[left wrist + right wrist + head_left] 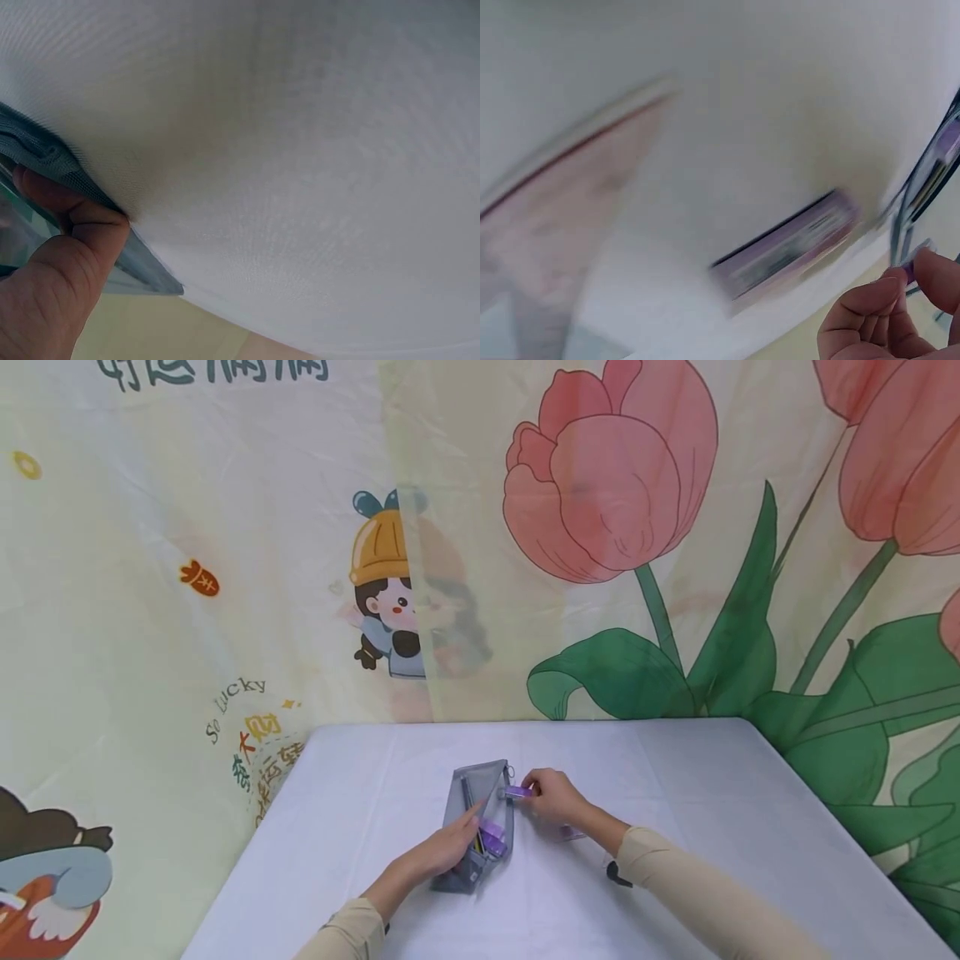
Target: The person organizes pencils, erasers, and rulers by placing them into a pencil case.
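Note:
A grey see-through pencil case (461, 806) lies on the white table with its side gaping. Inside it are pencils (467, 793) and small purple blocks (492, 841). My left hand (450, 843) grips the edge of the opening; in the left wrist view its thumb (56, 262) bends against the dark mesh rim. Beside the case's upper right edge, my right hand (551, 795) pinches another small purple block (517, 792) between thumb and fingertips. What kind of block it is cannot be told. In the right wrist view, fingers cover most of that block (909, 271).
One more purple block (784, 251) with blurred print lies on the table (675, 827), partly behind the right forearm in the head view. A blurred pinkish flat thing (570, 195) with a red edge shows in the right wrist view. A printed cloth (465, 443) hangs behind the table.

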`<state>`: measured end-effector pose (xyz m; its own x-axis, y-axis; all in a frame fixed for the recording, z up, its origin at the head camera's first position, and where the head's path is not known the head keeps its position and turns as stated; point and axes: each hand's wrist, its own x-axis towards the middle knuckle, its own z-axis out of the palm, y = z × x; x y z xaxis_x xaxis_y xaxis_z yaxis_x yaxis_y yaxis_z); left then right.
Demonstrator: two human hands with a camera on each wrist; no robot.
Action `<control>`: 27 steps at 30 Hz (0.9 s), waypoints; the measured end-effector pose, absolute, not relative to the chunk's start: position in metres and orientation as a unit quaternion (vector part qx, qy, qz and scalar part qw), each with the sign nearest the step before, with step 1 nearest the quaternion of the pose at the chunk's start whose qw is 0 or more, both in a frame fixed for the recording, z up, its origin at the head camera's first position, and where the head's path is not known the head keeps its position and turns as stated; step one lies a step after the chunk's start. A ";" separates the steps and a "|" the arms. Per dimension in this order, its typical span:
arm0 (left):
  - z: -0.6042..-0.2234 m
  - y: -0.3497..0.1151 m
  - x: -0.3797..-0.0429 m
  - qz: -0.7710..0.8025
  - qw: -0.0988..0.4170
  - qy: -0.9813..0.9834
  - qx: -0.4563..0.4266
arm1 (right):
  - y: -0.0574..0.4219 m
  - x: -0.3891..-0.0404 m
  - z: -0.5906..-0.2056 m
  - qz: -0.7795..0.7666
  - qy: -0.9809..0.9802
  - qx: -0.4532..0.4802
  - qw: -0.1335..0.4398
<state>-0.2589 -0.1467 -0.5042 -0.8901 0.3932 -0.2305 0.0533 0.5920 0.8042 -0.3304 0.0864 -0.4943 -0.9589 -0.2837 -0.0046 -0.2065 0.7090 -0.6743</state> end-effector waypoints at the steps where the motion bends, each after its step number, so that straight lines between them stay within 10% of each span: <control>1: -0.504 -0.147 -0.259 0.433 0.195 0.871 0.129 | 0.083 -0.330 -0.494 -0.362 0.921 -0.136 0.051; 27: -0.500 -0.146 -0.257 0.445 0.217 0.861 0.118 | 0.038 -0.318 -0.511 -0.341 0.929 -0.143 0.033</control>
